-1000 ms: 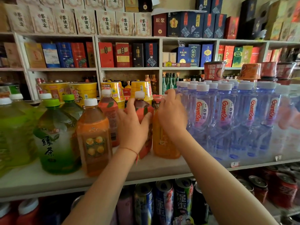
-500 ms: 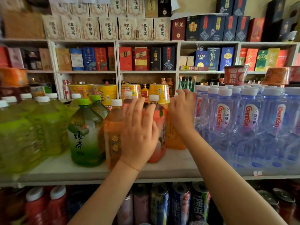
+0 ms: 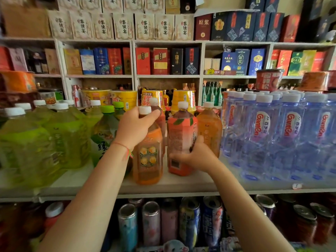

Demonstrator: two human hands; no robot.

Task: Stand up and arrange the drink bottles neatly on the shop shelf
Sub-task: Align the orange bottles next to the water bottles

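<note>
On the white shelf an orange juice bottle with a white cap stands at the front. My left hand grips it round the neck and shoulder. To its right stands a peach-labelled red tea bottle, upright. My right hand holds it low on its right side, thumb across the front. Behind it another orange bottle is upright. A fourth reddish bottle is half hidden behind my left hand.
Green tea bottles and yellow-green bottles fill the shelf's left. Shrink-wrapped water bottles crowd the right. Yellow tubs stand behind. Cans line the shelf below. Boxed goods fill the wall shelves behind.
My left hand went from the red tea bottle to the orange bottle's neck. My right hand dropped from the back orange bottle to the red tea bottle's lower side.
</note>
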